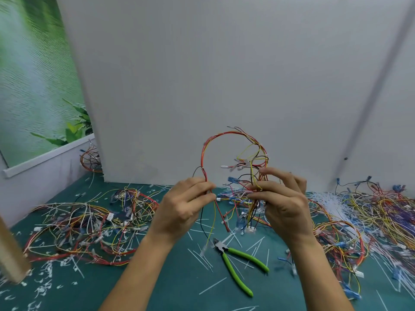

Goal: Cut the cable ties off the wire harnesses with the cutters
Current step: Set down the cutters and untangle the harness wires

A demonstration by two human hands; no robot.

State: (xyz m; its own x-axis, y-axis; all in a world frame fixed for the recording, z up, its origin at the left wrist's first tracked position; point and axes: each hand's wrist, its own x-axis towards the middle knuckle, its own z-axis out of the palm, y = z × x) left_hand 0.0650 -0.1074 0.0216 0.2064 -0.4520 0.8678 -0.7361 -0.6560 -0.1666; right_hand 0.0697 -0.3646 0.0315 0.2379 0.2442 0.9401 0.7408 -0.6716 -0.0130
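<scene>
- Teal table mat (175, 281), strewn with snipped white cable ties (202, 259), runs back to an upright white panel (224, 75).
- Green-handled cutters (235, 259) lie flat on the mat with their handles spread, apart from both hands.
- Up in the air above the cutters, a wire harness (224, 135) of red, yellow and black leads arches into a loop.
- Left hand (186, 207), above and left of the cutters, pinches the loop's red-and-yellow strand between thumb and fingers.
- Right hand (283, 203), above and right of the cutters, curls round the harness's bunched leads, index finger lifted.
- Left of the cutters sprawls a heap of harnesses (85, 225).
- Right of the cutters lies a larger tangle (370, 212).
- Far up and left of the cutters hangs a leafy green poster (33, 75).
</scene>
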